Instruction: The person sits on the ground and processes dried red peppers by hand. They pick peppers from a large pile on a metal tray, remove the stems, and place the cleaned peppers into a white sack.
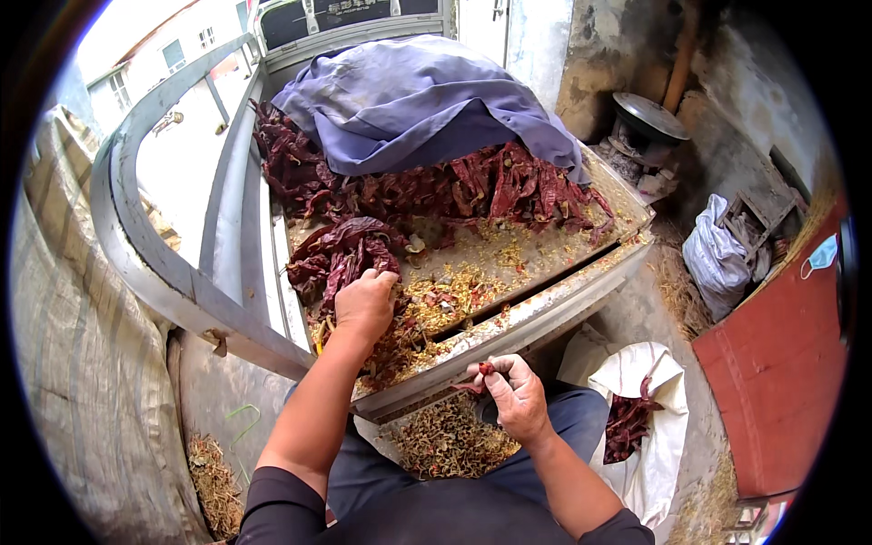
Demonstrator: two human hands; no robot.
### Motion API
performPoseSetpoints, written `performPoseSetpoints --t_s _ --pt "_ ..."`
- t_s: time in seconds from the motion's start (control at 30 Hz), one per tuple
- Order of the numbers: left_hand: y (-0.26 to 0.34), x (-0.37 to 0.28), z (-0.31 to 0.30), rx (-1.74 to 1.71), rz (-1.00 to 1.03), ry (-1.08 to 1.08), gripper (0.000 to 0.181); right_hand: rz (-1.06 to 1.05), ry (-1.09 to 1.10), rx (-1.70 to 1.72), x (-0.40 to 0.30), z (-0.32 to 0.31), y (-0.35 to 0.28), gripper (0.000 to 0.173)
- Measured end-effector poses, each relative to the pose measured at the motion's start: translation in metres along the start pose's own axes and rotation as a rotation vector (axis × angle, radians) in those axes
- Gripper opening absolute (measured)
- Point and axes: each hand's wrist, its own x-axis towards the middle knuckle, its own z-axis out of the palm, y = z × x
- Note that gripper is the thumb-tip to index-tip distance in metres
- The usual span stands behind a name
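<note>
My left hand (368, 303) rests at the near edge of a small heap of dried red chili peppers (344, 252) on the flat cargo bed; its fingertips touch the peppers, and whether they grip one is hidden. Between the thumb and fingers of my right hand (514, 398), beyond the bed's near edge, is a dried red chili pepper (486, 368), its broken red end showing. A larger pile of dried chili peppers (470, 184) lies farther back, partly under a blue-purple cloth (409, 102). Yellow seeds (449, 300) and pepper scraps are scattered over the bed.
A metal rail (163, 279) curves along the left. Pepper stems (449, 439) are piled below between my legs. At right stands an open white woven sack (664, 422) with dried peppers inside, near a red panel (770, 381). Behind are a stuffed white bag (715, 259) and a lidded stove (650, 117).
</note>
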Motion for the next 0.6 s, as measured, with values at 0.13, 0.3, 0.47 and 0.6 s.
performPoseSetpoints --t_s 0.13,0.3,0.47,0.6 --pt "-0.007 0.001 0.001 -0.018 0.049 0.044 0.007 0.188 0.031 0.147 -0.005 -0.007 0.001 0.022" --pt "-0.005 -0.026 -0.023 -0.589 0.082 0.188 0.015 0.153 0.047 0.042 0.002 -0.003 0.000 0.036" --pt "0.011 -0.062 -0.042 -1.103 -0.199 0.083 0.012 -0.009 -0.042 -0.185 0.028 0.011 -0.025 0.036" --pt "0.028 -0.088 -0.059 -1.294 -0.210 -0.053 0.014 -0.344 -0.117 -0.402 0.049 0.026 -0.043 0.040"
